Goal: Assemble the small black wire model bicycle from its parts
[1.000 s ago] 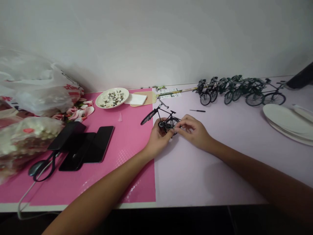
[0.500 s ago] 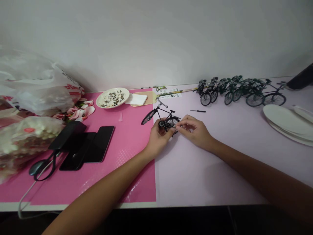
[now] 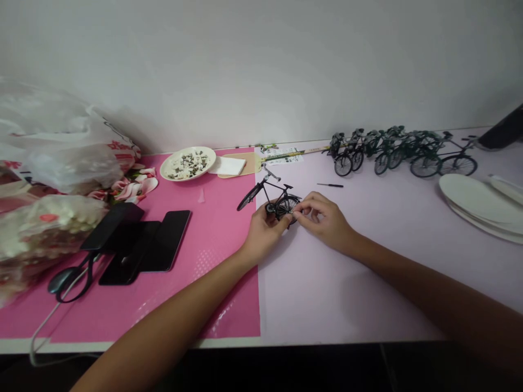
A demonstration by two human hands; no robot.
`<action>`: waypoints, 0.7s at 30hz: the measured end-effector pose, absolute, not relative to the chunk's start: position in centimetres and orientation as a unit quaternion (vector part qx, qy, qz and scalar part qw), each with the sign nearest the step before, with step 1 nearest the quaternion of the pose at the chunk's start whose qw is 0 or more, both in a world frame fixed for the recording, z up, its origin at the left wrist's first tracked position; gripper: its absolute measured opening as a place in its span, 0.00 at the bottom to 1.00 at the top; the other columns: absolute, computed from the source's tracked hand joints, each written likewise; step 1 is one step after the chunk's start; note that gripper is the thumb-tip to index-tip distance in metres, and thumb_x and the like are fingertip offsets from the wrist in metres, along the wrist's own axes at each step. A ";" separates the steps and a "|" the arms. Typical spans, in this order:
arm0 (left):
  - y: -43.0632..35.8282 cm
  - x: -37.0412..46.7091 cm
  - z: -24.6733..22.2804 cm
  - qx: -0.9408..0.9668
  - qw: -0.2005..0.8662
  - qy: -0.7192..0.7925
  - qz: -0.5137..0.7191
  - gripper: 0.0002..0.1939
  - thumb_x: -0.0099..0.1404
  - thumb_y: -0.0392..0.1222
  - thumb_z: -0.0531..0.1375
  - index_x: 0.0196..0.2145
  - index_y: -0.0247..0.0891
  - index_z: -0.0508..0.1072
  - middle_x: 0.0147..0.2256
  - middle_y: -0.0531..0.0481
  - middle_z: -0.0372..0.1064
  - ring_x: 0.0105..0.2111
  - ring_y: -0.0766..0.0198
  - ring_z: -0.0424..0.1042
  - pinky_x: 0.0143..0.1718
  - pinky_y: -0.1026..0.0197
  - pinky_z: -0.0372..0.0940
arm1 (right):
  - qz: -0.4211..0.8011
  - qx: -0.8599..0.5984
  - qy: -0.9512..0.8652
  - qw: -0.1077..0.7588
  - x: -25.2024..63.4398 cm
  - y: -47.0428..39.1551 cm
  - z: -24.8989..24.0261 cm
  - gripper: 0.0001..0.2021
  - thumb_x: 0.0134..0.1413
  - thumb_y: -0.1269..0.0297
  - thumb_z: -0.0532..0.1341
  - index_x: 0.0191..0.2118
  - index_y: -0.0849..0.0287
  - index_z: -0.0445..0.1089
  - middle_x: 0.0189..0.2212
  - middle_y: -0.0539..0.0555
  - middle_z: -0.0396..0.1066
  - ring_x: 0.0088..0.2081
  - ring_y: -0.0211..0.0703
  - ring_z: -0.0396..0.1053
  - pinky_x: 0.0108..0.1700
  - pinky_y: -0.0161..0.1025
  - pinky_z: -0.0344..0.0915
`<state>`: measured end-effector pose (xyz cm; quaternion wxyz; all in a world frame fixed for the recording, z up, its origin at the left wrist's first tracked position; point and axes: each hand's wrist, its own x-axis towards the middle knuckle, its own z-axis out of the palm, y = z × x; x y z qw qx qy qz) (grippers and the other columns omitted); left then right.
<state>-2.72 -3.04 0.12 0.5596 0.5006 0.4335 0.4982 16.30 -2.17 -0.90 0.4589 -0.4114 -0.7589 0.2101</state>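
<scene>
A black model bicycle (image 3: 273, 189) is held above the seam between the pink and the pale lilac table surfaces, its front wheel toward the left. My left hand (image 3: 265, 228) grips it low around the rear wheel and crank, thumb near the wheel hub. The fingertips of my right hand (image 3: 321, 218) are pinched together at the rear wheel's hub; whatever small part sits between them is too tiny to make out. Beyond my right hand a small dark screwdriver (image 3: 333, 185) lies on the table.
Several finished-looking model bicycles (image 3: 425, 155) stand along the wall at the back right. White plates (image 3: 478, 198) are stacked at the right. A bowl of small parts (image 3: 188, 164) stands at the back left, with dark phones (image 3: 167, 239) and plastic bags (image 3: 61, 141) farther left.
Hardly anything differs. The front wheel of the held bicycle has turned slightly, and my right fingers have shifted a little at the rear hub.
</scene>
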 end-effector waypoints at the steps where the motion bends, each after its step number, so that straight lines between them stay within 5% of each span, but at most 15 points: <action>1: -3.0 -2.8 0.1 0.502 0.559 0.433 0.497 0.23 0.58 0.43 0.74 0.47 0.35 0.73 0.45 0.41 0.79 0.45 0.54 0.78 0.50 0.52 0.73 | 0.211 -0.412 -0.759 0.458 16.3 -2.1 -0.9 0.05 0.65 0.61 0.65 0.38 0.53 0.77 0.35 0.53 0.69 0.34 0.41 0.67 0.31 0.39 0.65; 13: -2.9 -2.7 0.4 0.506 0.557 0.424 0.503 0.23 0.55 0.47 0.75 0.43 0.36 0.73 0.40 0.45 0.77 0.40 0.57 0.76 0.46 0.54 0.71 | 0.194 -0.393 -0.761 0.478 16.6 -1.9 -0.1 0.06 0.65 0.59 0.65 0.38 0.52 0.78 0.35 0.54 0.74 0.36 0.45 0.70 0.29 0.41 0.66; 18: -2.9 -2.7 0.4 0.491 0.545 0.451 0.509 0.22 0.54 0.47 0.75 0.41 0.37 0.73 0.40 0.45 0.77 0.41 0.57 0.76 0.47 0.53 0.70 | 0.020 -0.471 -0.769 0.431 20.5 0.9 0.0 0.07 0.67 0.60 0.63 0.40 0.52 0.79 0.36 0.57 0.75 0.43 0.54 0.69 0.42 0.51 0.69; 21: -3.0 -2.7 0.5 0.485 0.541 0.458 0.511 0.21 0.54 0.47 0.75 0.41 0.37 0.73 0.39 0.46 0.77 0.41 0.57 0.76 0.48 0.53 0.70 | -0.057 -0.558 -0.738 0.374 23.9 3.3 -1.4 0.09 0.66 0.59 0.62 0.41 0.53 0.80 0.41 0.61 0.74 0.49 0.61 0.67 0.40 0.52 0.68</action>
